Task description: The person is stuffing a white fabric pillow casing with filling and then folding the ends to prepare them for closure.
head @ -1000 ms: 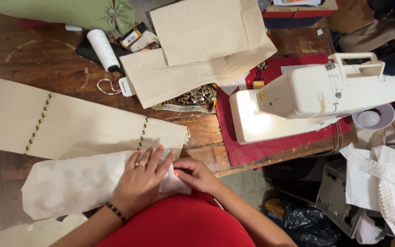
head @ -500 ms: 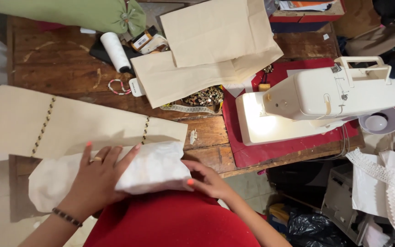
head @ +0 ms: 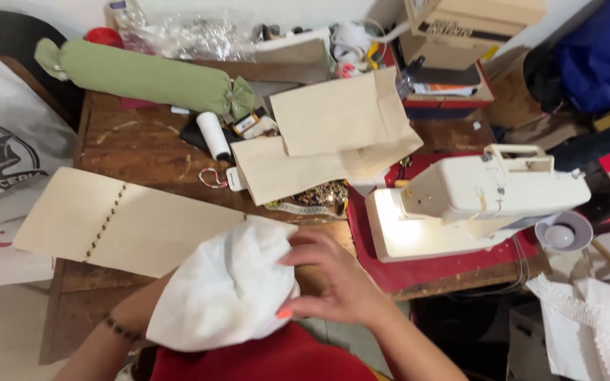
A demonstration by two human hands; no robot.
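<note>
At the front edge of a wooden worktop (head: 142,152), a person bundles one white cloth (head: 224,289) against a red top. The left hand is hidden under the bundle, only the braceleted wrist showing, so its grip cannot be told. The right hand (head: 333,282) lies spread against the bundle's right side, fingers long and pressing, not closed around it. Along the left front edge lies one long beige fabric panel (head: 128,222) with a beaded seam. At the back left corner rests one green bolster (head: 142,76); beside it stands one white thread spool (head: 213,135). Two beige fabric pieces (head: 333,137) overlap at the centre. At the right edge, one white sewing machine (head: 474,201) sits lit on a red mat (head: 446,268). No container's contents can be made out.
</note>
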